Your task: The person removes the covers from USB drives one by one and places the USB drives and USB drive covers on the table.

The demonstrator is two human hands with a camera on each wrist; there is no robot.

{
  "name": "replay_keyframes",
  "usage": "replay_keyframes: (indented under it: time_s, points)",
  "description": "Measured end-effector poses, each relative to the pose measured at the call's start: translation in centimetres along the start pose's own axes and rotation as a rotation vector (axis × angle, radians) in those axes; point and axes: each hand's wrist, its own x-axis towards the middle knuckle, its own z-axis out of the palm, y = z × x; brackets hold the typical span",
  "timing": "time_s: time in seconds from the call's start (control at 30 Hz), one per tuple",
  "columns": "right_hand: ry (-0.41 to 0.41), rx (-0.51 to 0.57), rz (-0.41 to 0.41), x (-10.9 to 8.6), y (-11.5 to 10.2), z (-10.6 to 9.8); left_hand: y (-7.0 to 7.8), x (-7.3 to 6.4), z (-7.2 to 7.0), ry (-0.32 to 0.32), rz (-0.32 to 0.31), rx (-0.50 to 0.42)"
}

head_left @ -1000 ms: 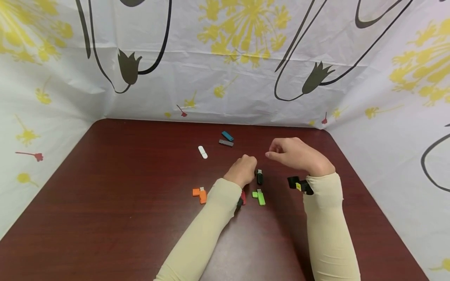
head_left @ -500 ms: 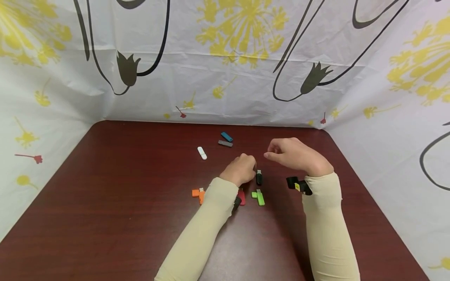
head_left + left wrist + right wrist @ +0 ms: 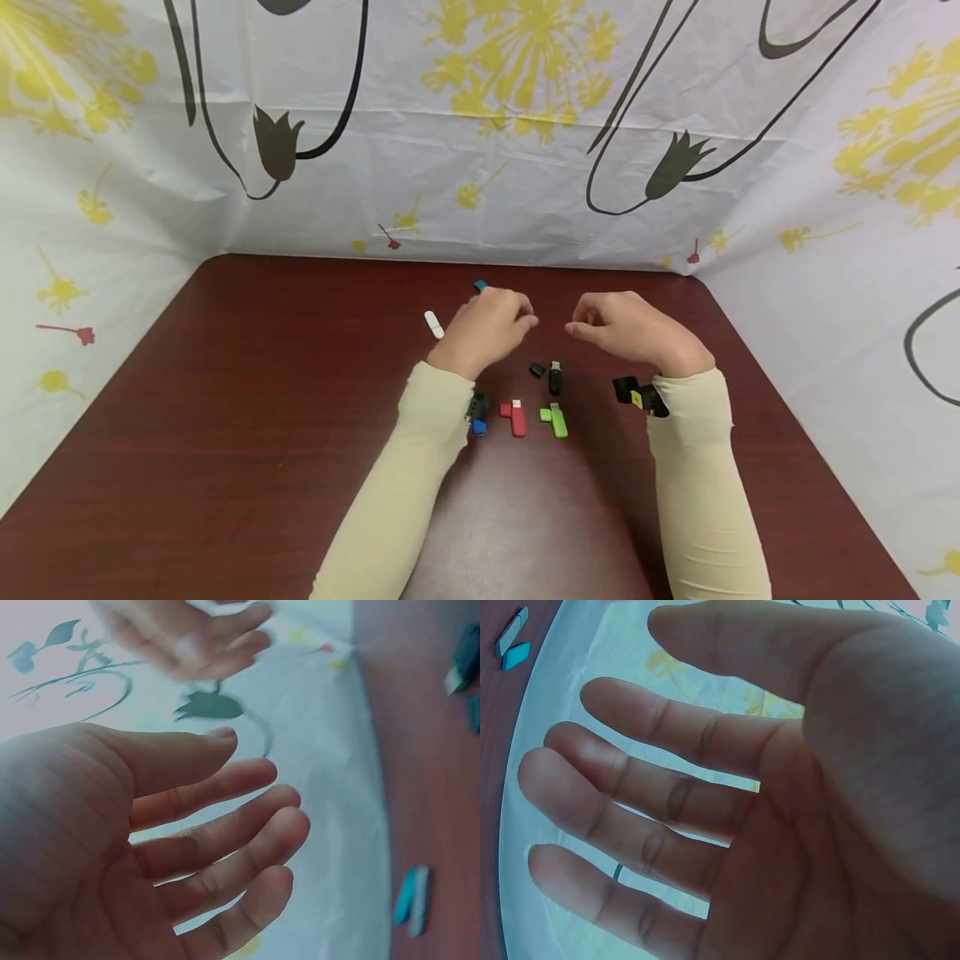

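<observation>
My left hand point(image 3: 487, 329) hovers over the table's middle with relaxed, parted fingers and nothing in its palm. To its right, my right hand point(image 3: 630, 329) hangs with loosely bent fingers, also holding nothing. Below and between them lies a black USB stick point(image 3: 555, 379) with its plug bare, its black cap point(image 3: 537, 369) just to the left. Nearer the front are a red USB stick point(image 3: 518, 419) beside its cap point(image 3: 506, 410) and a green USB stick point(image 3: 558, 421) beside its cap point(image 3: 545, 414). A blue piece point(image 3: 478, 427) peeks out by my left wrist.
A white USB stick point(image 3: 433, 325) lies left of my left hand. At the back, a teal stick point(image 3: 481, 285) is partly covered by that hand; the grey stick point(image 3: 420, 900) near it shows in the left wrist view. Patterned cloth point(image 3: 405, 183) walls the dark red table point(image 3: 225, 433).
My left hand has lifted away from beside the black USB stick, moving back and left and uncovering the black cap and red stick. Its sleeve now hides the orange stick. My right hand stays still.
</observation>
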Motion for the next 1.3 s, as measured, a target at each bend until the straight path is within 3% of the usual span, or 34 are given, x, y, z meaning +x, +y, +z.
replay_keyframes:
  time_s: [0.23, 0.4, 0.6, 0.9, 1.07, 1.3]
  points:
    - [0.042, -0.008, -0.033, 0.4, -0.5, 0.3, -1.7, -2.2, -3.9, 0.148, -0.045, 0.061]
    - [0.093, 0.014, -0.051, 0.7, -1.0, 0.6, -3.5, -4.0, -6.1, 0.196, -0.083, 0.098]
    - [0.133, 0.058, -0.052, 1.5, -2.3, 0.8, -5.1, -5.5, -8.2, 0.238, -0.074, 0.139]
    - [0.137, 0.092, -0.122, 4.4, -6.6, 1.9, -5.5, -5.9, -9.3, 0.263, -0.079, 0.13]
    - [0.112, 0.087, -0.18, 6.4, -9.2, 3.4, -5.5, -5.7, -9.3, 0.235, -0.092, 0.129]
    - [0.048, 0.057, -0.221, 9.7, -11.5, 5.9, -5.7, -6.1, -9.6, 0.26, -0.091, 0.129]
